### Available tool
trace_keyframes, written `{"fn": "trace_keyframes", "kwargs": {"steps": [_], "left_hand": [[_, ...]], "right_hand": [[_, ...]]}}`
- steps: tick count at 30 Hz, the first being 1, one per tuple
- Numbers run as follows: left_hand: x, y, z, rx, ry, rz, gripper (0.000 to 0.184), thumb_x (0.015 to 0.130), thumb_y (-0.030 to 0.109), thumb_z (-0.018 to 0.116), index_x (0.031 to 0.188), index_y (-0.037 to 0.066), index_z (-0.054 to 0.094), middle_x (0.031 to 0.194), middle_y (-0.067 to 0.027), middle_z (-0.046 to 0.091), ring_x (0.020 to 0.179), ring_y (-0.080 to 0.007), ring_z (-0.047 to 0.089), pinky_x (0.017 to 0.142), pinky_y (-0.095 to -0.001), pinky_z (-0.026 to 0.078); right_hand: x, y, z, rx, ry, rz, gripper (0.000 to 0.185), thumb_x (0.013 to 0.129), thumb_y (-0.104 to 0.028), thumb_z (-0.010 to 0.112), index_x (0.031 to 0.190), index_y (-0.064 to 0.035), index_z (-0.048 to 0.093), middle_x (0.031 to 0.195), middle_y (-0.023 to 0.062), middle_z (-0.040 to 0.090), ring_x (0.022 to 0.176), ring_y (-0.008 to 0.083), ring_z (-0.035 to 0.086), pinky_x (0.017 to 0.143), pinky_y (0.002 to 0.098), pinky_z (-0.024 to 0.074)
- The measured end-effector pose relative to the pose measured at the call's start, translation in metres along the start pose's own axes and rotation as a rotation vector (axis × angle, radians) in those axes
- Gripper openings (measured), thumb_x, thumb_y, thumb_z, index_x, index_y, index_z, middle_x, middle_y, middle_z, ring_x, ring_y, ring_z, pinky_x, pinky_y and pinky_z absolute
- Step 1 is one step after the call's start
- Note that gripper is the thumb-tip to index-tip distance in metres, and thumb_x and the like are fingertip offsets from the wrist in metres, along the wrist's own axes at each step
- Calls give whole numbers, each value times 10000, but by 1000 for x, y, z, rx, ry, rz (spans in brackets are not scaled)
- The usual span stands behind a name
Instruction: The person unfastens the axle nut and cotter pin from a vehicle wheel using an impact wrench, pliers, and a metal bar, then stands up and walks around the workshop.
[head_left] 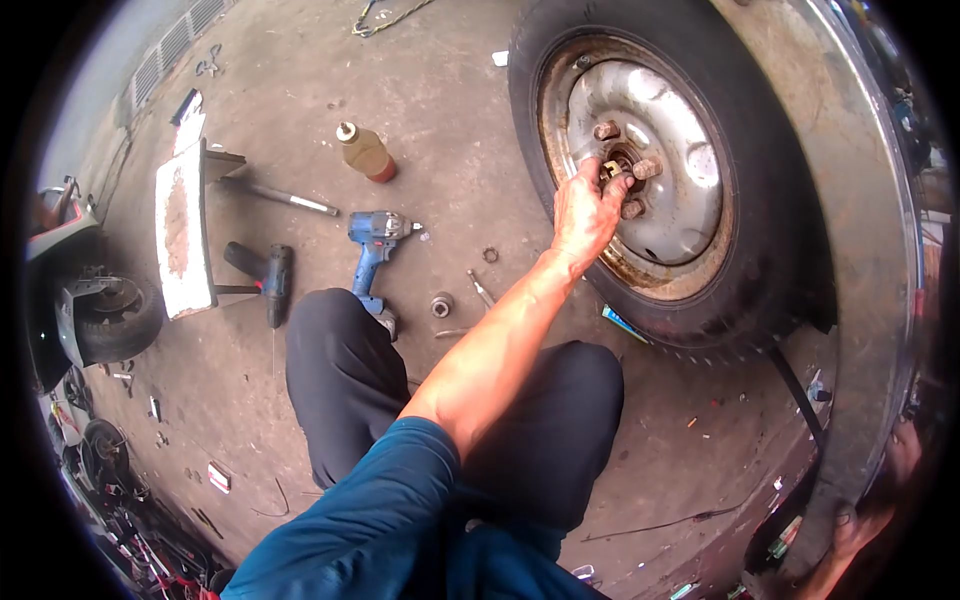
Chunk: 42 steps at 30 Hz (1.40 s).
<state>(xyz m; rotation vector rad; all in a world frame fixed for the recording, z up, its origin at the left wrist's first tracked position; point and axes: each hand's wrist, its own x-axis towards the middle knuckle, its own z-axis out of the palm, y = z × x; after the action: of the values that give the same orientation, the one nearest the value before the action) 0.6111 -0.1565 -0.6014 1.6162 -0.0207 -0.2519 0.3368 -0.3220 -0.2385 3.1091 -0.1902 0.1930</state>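
My left hand reaches across to the hub in the middle of the wheel. Thumb and fingers pinch a small brass-coloured metal piece there; its exact kind I cannot make out. Several rusty wheel nuts stand around the hub on the silver, rust-edged rim, inside a black tyre. At the dim lower right edge, my right hand is closed around the edge of the vehicle's body panel, its thumb on the near side and its fingers partly hidden in shadow.
On the concrete floor lie a blue impact wrench, a dark drill, a socket, a metal bar and a bottle. A low white-topped stool is at left. Motorbike parts crowd the left edge.
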Motion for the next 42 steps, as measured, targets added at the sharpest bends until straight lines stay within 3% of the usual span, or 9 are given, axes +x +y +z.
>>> {"fn": "trace_keyframes", "kwargs": {"steps": [3, 9, 16, 20, 29, 33, 39, 40, 42], "left_hand": [[1, -5, -3, 127, -38, 146, 318, 856, 264, 622, 1057, 18, 608, 925, -228, 667, 881, -399, 644, 744, -444, 499], [8, -8, 0, 261, 17, 28, 296, 840, 264, 591, 997, 15, 609, 829, -246, 657, 792, -450, 623, 697, -470, 504], [12, -6, 5, -24, 62, -153, 479, 920, 402, 565, 799, -55, 640, 615, -172, 602, 495, -241, 563, 499, -395, 453], [23, -15, 7, -226, -7, -300, 550, 953, 461, 506, 768, -39, 637, 520, -71, 526, 356, -149, 419, 321, -314, 271], [15, 21, -15, -235, -121, -476, 569, 954, 480, 484, 731, -30, 602, 488, -86, 488, 341, -169, 412, 319, -322, 271], [10, 20, -10, -470, -113, -399, 434, 921, 355, 610, 854, -74, 624, 583, -103, 545, 397, -155, 471, 350, -315, 375], [4, -1, 1, 20, 98, 108, 367, 828, 234, 725, 996, -69, 607, 844, -207, 674, 717, -282, 658, 665, -383, 514], [0, 7, -1, 15, 67, 26, 366, 826, 238, 721, 1014, -52, 603, 914, -222, 687, 864, -332, 666, 812, -401, 489], [-2, 5, -1, 56, 47, 22, 378, 842, 268, 700, 1036, -43, 607, 895, -220, 688, 865, -349, 667, 804, -409, 490]], "right_hand": [[1, -6, 3, 38, 15, 35, 949, 750, -720, 613, 1281, 55, 476, 1350, 224, 429, 1246, 351, 431, 1031, 470, 340], [-3, 4, -4, 12, -59, -30, 836, 813, -656, 560, 1373, -48, 437, 1368, 218, 413, 1291, 366, 380, 1073, 527, 282], [-5, 11, -3, -4, -20, -70, 853, 802, -677, 551, 1356, -36, 452, 1357, 225, 420, 1256, 374, 406, 1055, 528, 294], [-3, 11, -3, -34, -25, -90, 846, 804, -669, 555, 1345, -25, 460, 1353, 229, 423, 1254, 376, 406, 1053, 531, 295], [-3, 8, -5, -83, -40, -72, 874, 796, -681, 565, 1348, -12, 462, 1363, 231, 424, 1280, 370, 389, 1066, 513, 283], [-2, 9, -8, -73, -69, -65, 893, 791, -697, 564, 1345, -4, 465, 1370, 228, 422, 1290, 367, 382, 1075, 503, 272], [-4, 10, -5, -53, -56, -69, 911, 795, -721, 542, 1350, -4, 453, 1365, 224, 428, 1294, 364, 377, 1077, 505, 270], [-4, 11, -5, -56, -60, -71, 912, 796, -722, 540, 1355, -7, 450, 1367, 223, 425, 1295, 363, 376, 1076, 506, 273], [-5, 13, -7, -62, -74, -79, 912, 797, -724, 536, 1363, -14, 443, 1372, 222, 419, 1297, 363, 374, 1074, 508, 278]]}}
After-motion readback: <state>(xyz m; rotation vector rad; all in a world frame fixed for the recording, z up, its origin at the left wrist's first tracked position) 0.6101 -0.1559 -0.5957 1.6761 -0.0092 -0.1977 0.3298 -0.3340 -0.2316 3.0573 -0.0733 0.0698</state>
